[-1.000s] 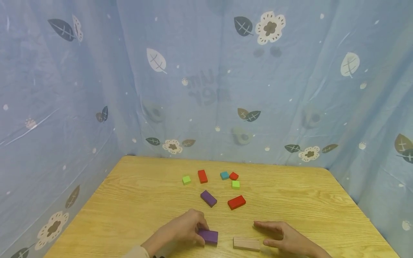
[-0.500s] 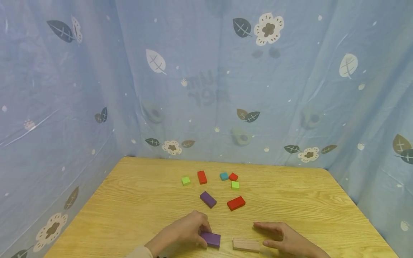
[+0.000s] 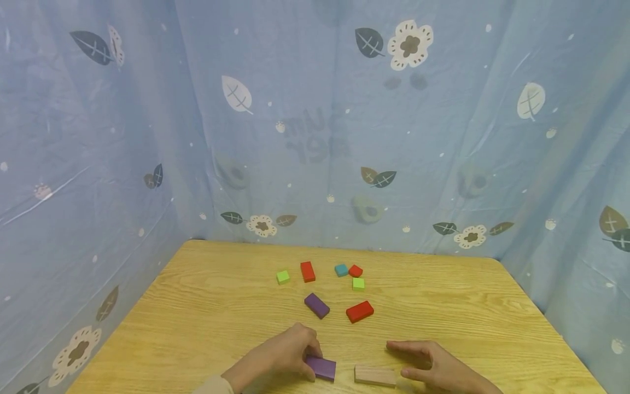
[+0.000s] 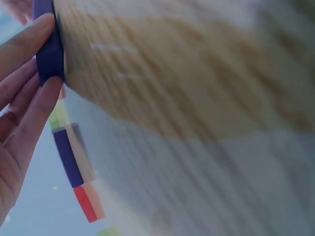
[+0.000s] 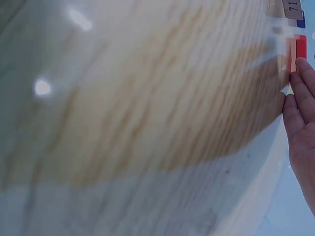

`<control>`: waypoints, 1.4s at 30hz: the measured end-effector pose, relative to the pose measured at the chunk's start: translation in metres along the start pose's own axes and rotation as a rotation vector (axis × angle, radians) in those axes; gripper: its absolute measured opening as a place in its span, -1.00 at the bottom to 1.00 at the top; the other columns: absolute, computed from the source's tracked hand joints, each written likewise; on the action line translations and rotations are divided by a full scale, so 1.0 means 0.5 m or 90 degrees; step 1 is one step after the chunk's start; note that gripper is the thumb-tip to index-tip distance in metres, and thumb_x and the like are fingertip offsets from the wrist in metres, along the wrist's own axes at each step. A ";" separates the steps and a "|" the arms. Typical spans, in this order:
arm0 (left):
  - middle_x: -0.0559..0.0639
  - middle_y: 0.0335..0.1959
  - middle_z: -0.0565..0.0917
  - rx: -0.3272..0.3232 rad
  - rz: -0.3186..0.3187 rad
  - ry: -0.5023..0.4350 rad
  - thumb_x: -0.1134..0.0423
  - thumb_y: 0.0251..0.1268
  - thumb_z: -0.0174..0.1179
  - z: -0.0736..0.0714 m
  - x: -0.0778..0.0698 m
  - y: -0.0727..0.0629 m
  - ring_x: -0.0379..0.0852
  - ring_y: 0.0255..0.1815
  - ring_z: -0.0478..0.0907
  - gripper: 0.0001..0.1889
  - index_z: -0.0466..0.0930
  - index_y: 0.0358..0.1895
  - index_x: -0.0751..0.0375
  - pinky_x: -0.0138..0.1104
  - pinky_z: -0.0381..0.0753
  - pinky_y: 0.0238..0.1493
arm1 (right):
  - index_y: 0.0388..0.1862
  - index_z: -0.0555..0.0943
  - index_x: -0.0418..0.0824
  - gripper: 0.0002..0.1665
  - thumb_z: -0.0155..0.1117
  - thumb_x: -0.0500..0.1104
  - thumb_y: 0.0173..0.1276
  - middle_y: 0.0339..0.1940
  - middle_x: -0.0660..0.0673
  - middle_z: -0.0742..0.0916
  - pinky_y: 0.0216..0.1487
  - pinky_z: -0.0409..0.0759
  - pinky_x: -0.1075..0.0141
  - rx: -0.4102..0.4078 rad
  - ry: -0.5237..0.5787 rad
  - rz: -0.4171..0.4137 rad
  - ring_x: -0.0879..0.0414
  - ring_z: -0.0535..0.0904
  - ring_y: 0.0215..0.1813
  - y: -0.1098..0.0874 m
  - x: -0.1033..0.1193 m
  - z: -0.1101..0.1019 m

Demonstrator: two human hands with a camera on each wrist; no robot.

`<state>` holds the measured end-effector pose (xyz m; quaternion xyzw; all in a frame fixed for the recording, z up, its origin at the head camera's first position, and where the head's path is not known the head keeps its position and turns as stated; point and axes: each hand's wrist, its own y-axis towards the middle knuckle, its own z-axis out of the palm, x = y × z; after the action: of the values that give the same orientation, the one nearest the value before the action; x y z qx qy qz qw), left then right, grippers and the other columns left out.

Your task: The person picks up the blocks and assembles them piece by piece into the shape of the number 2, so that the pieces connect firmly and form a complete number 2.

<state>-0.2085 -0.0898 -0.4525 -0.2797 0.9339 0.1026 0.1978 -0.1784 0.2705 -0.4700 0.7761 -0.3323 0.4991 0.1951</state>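
The left hand [image 3: 295, 350] pinches the nearer purple block [image 3: 323, 369], which has shifted slightly toward the wooden block [image 3: 375, 376], narrowing but not closing their gap; the right hand [image 3: 435, 366], fingers extended and holding nothing, is beside the latter.

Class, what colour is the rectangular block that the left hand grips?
The left hand grips a purple rectangular block, seen best in the head view.

Blue curtain [image 3: 295, 60] with printed flowers [image 3: 410, 45] and leaves [image 3: 236, 94], hanging behind and at both sides of yellowish wood-grain tabletop [image 3: 206, 306], bright light reflections [image 5: 43, 87] on its surface
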 end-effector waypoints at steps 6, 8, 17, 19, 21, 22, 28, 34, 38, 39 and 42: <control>-0.33 -0.46 0.58 0.004 -0.054 -0.028 0.18 -0.18 0.54 0.000 -0.009 0.005 -0.50 -0.47 0.42 -0.72 0.76 -0.30 0.10 -0.64 0.45 -0.43 | 0.40 0.28 -0.41 -0.46 0.02 -0.31 0.48 0.37 -0.37 0.40 0.18 0.34 0.58 -0.029 0.078 -0.018 0.49 0.30 0.28 -0.003 0.003 -0.001; -0.33 -0.45 0.59 0.005 -0.071 -0.041 0.19 -0.19 0.54 0.001 -0.011 0.005 -0.50 -0.46 0.43 -0.71 0.76 -0.30 0.10 -0.63 0.46 -0.41 | 0.38 0.27 -0.46 -0.47 0.01 -0.37 0.47 0.37 -0.27 0.44 0.19 0.36 0.55 -0.038 0.140 -0.031 0.44 0.35 0.28 -0.005 0.001 0.003; -0.32 -0.41 0.62 0.001 -0.089 -0.059 0.19 -0.22 0.55 0.003 -0.009 0.002 -0.50 -0.42 0.46 -0.69 0.76 -0.29 0.11 -0.63 0.49 -0.35 | 0.28 0.30 -0.58 -0.45 0.16 -0.44 0.34 0.25 -0.06 0.58 0.22 0.41 0.45 -0.048 0.161 -0.105 0.29 0.46 0.24 -0.005 -0.016 0.030; -0.32 -0.41 0.61 0.002 -0.092 -0.062 0.20 -0.22 0.55 0.004 -0.009 0.002 -0.50 -0.43 0.45 -0.70 0.76 -0.30 0.11 -0.63 0.49 -0.36 | 0.26 0.36 -0.53 -0.44 0.22 -0.40 0.31 0.21 -0.11 0.59 0.19 0.44 0.47 -0.063 0.094 -0.104 0.32 0.47 0.21 -0.002 -0.016 0.036; -0.33 -0.42 0.61 0.003 -0.094 -0.061 0.20 -0.23 0.55 0.004 -0.010 0.002 -0.50 -0.44 0.45 -0.70 0.76 -0.30 0.10 -0.63 0.49 -0.37 | 0.24 0.43 -0.47 -0.45 0.29 -0.34 0.28 0.16 -0.14 0.62 0.12 0.48 0.48 -0.082 0.021 -0.107 0.32 0.48 0.18 0.002 -0.016 0.041; -0.33 -0.43 0.60 0.003 -0.095 -0.062 0.20 -0.23 0.55 0.004 -0.010 0.002 -0.50 -0.45 0.45 -0.70 0.76 -0.30 0.10 -0.63 0.48 -0.38 | 0.22 0.46 -0.43 -0.45 0.33 -0.32 0.26 0.13 -0.14 0.64 0.09 0.49 0.47 -0.092 -0.017 -0.111 0.32 0.49 0.15 0.004 -0.016 0.043; -0.32 -0.43 0.61 0.004 -0.092 -0.056 0.20 -0.23 0.55 0.005 -0.013 0.001 -0.50 -0.45 0.44 -0.70 0.76 -0.30 0.11 -0.64 0.48 -0.39 | 0.14 0.56 -0.32 -0.49 0.40 -0.34 0.17 0.02 -0.08 0.69 0.00 0.54 0.42 -0.107 -0.107 -0.142 0.25 0.56 0.05 0.018 -0.020 0.054; -0.32 -0.42 0.61 0.008 -0.100 -0.053 0.21 -0.22 0.55 0.003 -0.018 0.001 -0.50 -0.44 0.44 -0.70 0.76 -0.30 0.10 -0.63 0.48 -0.37 | 0.05 0.63 -0.24 -0.58 0.39 -0.35 0.17 -0.08 0.00 0.69 -0.07 0.52 0.42 -0.106 -0.118 -0.175 0.25 0.55 -0.04 0.028 -0.029 0.064; -0.33 -0.42 0.60 0.009 -0.101 -0.055 0.22 -0.21 0.55 0.003 -0.019 0.000 -0.50 -0.44 0.44 -0.71 0.76 -0.30 0.10 -0.63 0.47 -0.38 | 0.08 0.60 -0.30 -0.52 0.42 -0.37 0.14 -0.05 -0.06 0.68 -0.04 0.56 0.40 -0.096 -0.082 -0.187 0.24 0.55 -0.01 0.032 -0.033 0.067; -0.33 -0.42 0.60 0.008 -0.102 -0.056 0.22 -0.20 0.55 0.003 -0.019 0.000 -0.50 -0.44 0.43 -0.71 0.76 -0.30 0.10 -0.63 0.47 -0.38 | 0.09 0.59 -0.31 -0.50 0.43 -0.37 0.12 -0.04 -0.08 0.68 -0.03 0.57 0.39 -0.095 -0.074 -0.186 0.23 0.55 0.00 0.034 -0.032 0.068; -0.33 -0.42 0.59 0.007 -0.106 -0.063 0.23 -0.20 0.55 0.002 -0.017 -0.001 -0.50 -0.43 0.44 -0.71 0.76 -0.30 0.11 -0.63 0.48 -0.36 | 0.09 0.59 -0.29 -0.52 0.42 -0.32 0.16 -0.03 -0.05 0.68 -0.04 0.57 0.38 -0.101 -0.092 -0.180 0.25 0.56 0.00 0.042 -0.031 0.073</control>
<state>-0.2013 -0.0858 -0.4500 -0.3496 0.8971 0.0942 0.2533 -0.1741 0.2373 -0.5003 0.8311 -0.2710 0.3820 0.2999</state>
